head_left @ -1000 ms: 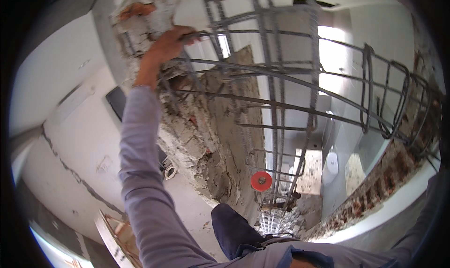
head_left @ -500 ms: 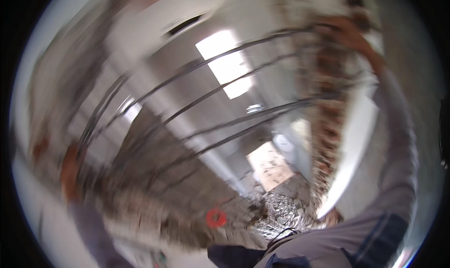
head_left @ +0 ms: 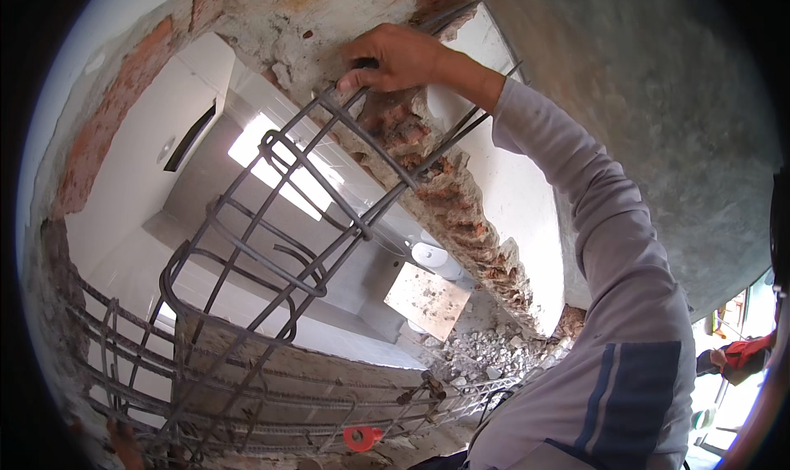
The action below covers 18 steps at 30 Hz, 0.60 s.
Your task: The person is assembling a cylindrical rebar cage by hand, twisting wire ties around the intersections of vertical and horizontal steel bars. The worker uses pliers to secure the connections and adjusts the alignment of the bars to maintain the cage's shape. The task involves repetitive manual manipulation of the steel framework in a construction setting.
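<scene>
A cage of steel rebar point(head_left: 262, 215), long bars joined by bent stirrups, lies slantwise across a broken-out wall opening. My right hand point(head_left: 395, 57) is curled round the upper end of the cage, close to the jagged brick edge; part of the grip is hidden behind the fingers. Low at the left rim, my left hand point(head_left: 123, 447) shows dimly beside the lower bars, its fingers mostly hidden. More ribbed bars with stirrups point(head_left: 271, 379) run along the bottom of the opening, below the cage. Beside them sits a red round thing point(head_left: 360, 439) with a hole in it.
Broken brick and mortar point(head_left: 461, 207) edge the opening on the right. Through it show a bright window point(head_left: 271, 153), a dusty board point(head_left: 428, 300), a white rounded fixture point(head_left: 436, 259) and rubble point(head_left: 485, 347). A person in red point(head_left: 745, 356) is at the far right.
The view has turned and sharpened from blur. The cage now slants more steeply, its near end up by my right hand. My left hand has dropped to the lower left rim.
</scene>
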{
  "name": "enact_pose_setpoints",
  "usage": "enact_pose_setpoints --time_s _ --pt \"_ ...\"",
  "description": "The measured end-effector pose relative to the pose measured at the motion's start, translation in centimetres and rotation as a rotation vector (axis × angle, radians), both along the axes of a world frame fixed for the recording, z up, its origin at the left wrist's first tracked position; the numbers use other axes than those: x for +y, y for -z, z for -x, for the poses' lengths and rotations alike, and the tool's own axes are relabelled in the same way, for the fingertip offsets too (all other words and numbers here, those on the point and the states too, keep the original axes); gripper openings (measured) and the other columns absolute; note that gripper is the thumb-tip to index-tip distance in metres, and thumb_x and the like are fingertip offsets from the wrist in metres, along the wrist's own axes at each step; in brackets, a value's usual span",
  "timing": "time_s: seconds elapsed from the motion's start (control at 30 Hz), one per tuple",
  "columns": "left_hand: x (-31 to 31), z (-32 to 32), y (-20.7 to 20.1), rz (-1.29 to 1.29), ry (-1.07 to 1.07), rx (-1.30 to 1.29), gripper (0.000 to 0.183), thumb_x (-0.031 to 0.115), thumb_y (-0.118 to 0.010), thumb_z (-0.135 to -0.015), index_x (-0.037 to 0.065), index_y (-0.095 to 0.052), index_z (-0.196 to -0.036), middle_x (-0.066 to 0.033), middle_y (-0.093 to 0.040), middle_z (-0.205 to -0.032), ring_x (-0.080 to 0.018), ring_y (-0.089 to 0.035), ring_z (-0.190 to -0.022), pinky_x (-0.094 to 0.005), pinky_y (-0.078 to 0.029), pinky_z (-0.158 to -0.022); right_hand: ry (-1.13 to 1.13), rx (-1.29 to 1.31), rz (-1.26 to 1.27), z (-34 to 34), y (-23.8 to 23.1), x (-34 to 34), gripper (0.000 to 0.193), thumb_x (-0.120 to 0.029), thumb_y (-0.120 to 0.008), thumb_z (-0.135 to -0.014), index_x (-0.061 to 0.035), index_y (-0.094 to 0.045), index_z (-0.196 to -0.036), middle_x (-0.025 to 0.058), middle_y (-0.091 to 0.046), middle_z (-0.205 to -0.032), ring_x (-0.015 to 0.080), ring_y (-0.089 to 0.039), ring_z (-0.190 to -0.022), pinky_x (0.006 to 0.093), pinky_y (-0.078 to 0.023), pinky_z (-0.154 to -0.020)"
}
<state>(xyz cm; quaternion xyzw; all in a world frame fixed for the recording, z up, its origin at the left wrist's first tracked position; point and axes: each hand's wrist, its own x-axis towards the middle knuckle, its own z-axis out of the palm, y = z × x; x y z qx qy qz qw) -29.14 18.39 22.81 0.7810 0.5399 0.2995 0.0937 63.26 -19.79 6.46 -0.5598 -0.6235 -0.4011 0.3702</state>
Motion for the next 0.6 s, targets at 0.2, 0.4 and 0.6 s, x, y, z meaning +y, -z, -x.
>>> enact_pose_setpoints --time_s 0.2,0.4,0.6 --pt "-2.2 -3.0 0.6 -0.15 -0.098 0.103 0.046 0.029 -0.045 -0.096 0.006 -0.039 -0.136 -0.0093 -0.047 -0.13 -0.0192 -0.044 -0.118 -0.03 -0.037 -0.091 0.115 0.015 -0.032 1.2 0.3 -0.3 0.041 -0.051 -0.057 -0.084 -0.012 -0.064 -0.095 0.0133 -0.064 -0.079 0.0333 -0.063 -0.076 0.0442 -0.048 -0.066" --pt "-6.6 -7.8 1.8 -0.32 -0.227 0.22 0.046 0.028 -0.046 -0.095 0.005 -0.041 -0.134 -0.0109 -0.047 -0.13 -0.0218 -0.044 -0.119 -0.0319 -0.036 -0.093 0.084 -0.083 -0.121 0.7 0.5 -0.3 0.039 -0.047 -0.055 -0.087 -0.0082 -0.063 -0.088 0.0139 -0.06 -0.072 0.0339 -0.061 -0.07 0.0436 -0.048 -0.062" --pt "-7.7 -10.1 3.1 -0.384 -0.239 0.269 0.045 0.027 -0.048 -0.094 0.004 -0.042 -0.133 -0.0125 -0.047 -0.131 -0.0244 -0.044 -0.12 -0.0337 -0.035 -0.096 0.112 -0.081 -0.119 -0.6 0.2 -0.1 0.036 -0.041 -0.058 -0.087 -0.0063 -0.065 -0.086 0.0173 -0.059 -0.068 0.0336 -0.061 -0.067 0.0441 -0.048 -0.062"
